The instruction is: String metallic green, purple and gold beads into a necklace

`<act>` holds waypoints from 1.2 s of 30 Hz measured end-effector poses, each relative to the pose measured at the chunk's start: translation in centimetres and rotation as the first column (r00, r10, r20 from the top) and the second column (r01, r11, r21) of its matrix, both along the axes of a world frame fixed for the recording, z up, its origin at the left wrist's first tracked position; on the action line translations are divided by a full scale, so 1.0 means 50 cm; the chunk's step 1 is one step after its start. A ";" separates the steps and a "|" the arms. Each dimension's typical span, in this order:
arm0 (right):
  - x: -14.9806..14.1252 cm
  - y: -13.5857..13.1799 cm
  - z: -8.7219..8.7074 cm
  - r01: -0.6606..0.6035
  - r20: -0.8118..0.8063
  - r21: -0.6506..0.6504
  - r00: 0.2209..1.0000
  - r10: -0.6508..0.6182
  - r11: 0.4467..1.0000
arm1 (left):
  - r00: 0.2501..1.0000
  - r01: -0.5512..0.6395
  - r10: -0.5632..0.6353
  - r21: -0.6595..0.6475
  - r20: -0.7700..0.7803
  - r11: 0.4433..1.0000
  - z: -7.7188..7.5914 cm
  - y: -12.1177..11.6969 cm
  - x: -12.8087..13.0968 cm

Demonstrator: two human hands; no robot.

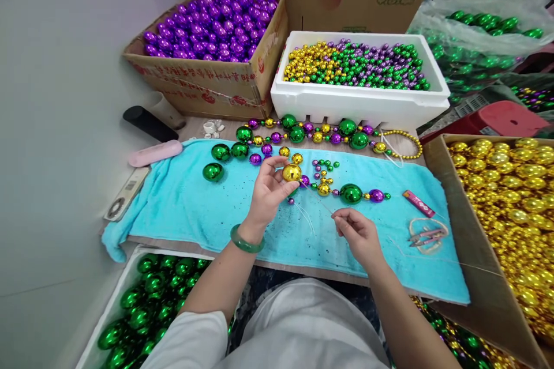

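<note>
The left hand (266,193) pinches a gold bead (291,172) between thumb and fingers at center frame, while the right hand (358,237), fingertips pressed together, grips a thread (319,202) lower right.

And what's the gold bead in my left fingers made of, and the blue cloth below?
Gold bead: probably plastic, possibly glass, metallic-coated, given its mirror-like shine. Blue cloth: likely terry cotton or microfibre, judging by its fuzzy, matte pile and soft folds.

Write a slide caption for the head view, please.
Left fingers hold a gold bead while right fingers pinch a thin thread over a turquoise towel.
</note>
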State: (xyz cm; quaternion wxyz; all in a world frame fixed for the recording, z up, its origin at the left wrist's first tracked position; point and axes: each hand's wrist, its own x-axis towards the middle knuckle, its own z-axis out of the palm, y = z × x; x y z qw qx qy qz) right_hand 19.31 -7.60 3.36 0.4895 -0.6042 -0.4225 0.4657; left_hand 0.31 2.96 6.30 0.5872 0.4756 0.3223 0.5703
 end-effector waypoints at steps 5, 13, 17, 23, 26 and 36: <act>0.006 0.003 -0.002 -0.017 -0.016 0.003 1.000 0.017 1.000 | 0.988 0.120 -0.104 -0.140 0.114 0.983 0.005 -0.003 -0.002; 0.016 0.014 -0.021 -0.022 -0.033 0.028 0.999 0.023 0.999 | 0.992 0.123 -0.121 0.089 -0.030 0.988 0.024 -0.023 0.004; 0.018 0.021 -0.037 -0.039 -0.116 0.020 0.992 0.041 0.999 | 0.990 0.137 -0.130 0.144 -0.062 0.980 0.032 -0.035 0.012; 0.022 0.028 -0.051 -0.035 -0.170 0.017 0.985 0.037 0.999 | 0.989 0.150 -0.149 0.071 -0.012 0.986 0.032 -0.037 0.024; 0.026 0.030 -0.055 -0.037 -0.177 0.019 0.983 0.040 0.999 | 0.985 0.171 -0.172 0.040 0.010 0.984 0.032 -0.036 0.025; 0.018 0.022 -0.080 -0.044 -0.300 -0.015 0.953 0.038 0.999 | 0.972 0.221 -0.218 -0.032 0.090 0.975 0.028 -0.038 0.029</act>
